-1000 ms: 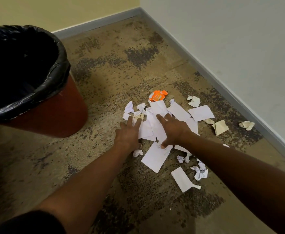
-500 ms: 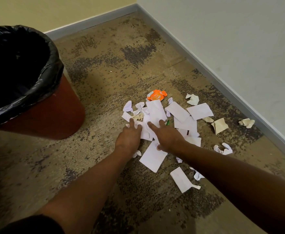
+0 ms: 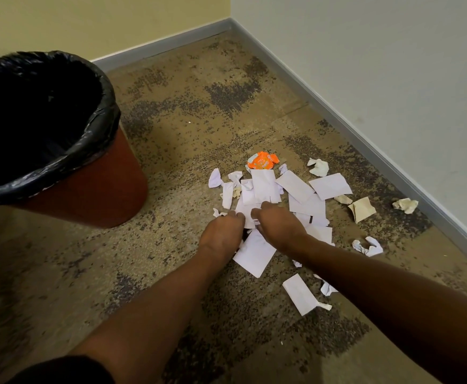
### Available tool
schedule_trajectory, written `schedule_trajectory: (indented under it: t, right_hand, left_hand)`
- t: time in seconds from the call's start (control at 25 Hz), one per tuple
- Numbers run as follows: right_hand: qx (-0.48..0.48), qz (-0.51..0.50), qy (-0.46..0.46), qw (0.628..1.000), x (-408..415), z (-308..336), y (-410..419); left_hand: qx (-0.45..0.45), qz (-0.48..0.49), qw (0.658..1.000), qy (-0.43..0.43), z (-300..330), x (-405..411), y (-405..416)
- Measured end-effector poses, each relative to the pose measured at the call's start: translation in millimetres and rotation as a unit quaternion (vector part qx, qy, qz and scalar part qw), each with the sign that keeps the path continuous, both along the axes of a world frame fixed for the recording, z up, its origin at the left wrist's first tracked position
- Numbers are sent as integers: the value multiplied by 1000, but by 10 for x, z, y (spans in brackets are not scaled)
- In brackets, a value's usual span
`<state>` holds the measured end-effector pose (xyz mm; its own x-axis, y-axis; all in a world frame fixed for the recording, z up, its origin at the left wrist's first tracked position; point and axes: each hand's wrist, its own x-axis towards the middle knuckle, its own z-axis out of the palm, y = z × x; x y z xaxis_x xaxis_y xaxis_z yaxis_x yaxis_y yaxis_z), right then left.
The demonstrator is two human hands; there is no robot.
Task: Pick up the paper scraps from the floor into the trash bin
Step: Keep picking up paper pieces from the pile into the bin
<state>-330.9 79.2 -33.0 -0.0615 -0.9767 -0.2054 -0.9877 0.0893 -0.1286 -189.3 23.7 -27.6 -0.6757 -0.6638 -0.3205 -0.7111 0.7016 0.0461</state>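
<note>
A heap of white paper scraps (image 3: 265,187) lies on the mottled carpet. My left hand (image 3: 222,231) and my right hand (image 3: 278,224) rest side by side on the near part of the heap, fingers curled down onto the sheets between them. A larger white sheet (image 3: 254,254) sticks out from under both wrists. The red trash bin (image 3: 102,195) with a black liner (image 3: 96,128) stands to the left, its mouth empty and dark.
An orange wrapper (image 3: 262,160) lies at the heap's far edge. Tan crumpled pieces (image 3: 362,209) (image 3: 405,205) and white crumpled bits (image 3: 368,246) are scattered toward the grey baseboard (image 3: 393,164) on the right. Another white slip (image 3: 300,293) lies nearer to me.
Both hands have drawn back toward me and come closer together, fingers curling from flat to bent, dragging sheets of the heap inward.
</note>
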Motion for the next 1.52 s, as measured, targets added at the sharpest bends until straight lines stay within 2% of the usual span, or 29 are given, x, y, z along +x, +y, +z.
schedule_trajectory:
  t: [0.2,0.44,0.56,0.72,0.96,1.08,1.24,1.4,1.52]
  right_hand:
    - [-44,-11,-48,998,27,203,-8]
    - [-133,1,-90,987,104,867,-276]
    - [-194,22,-117,974,253,1363,-521]
    - [-307,70,-143,938,651,1997,-806]
    - [-396,119,-172,894,1402,2503,-1244]
    - [-395,144,-224,879,1778,2522,-1444]
    - [-335,175,-261,888,2190,2285,-1639]
    - [-286,187,-239,909,2328,2077,-1747]
    - [-231,193,-225,926,2322,2014,-1790]
  left_hand:
    - [-7,16,998,62,218,79,-6]
    - [-59,57,979,186,807,294,-186]
    - [-116,93,960,237,1264,482,-292]
    - [-189,126,926,301,1810,915,-463]
    - [-267,202,862,382,2316,1601,-654]
    - [-278,265,839,386,2392,1941,-722]
    - [-227,335,820,405,2278,2297,-773]
    - [-189,364,837,363,2135,2457,-813]
    - [-200,350,861,311,2115,2500,-829]
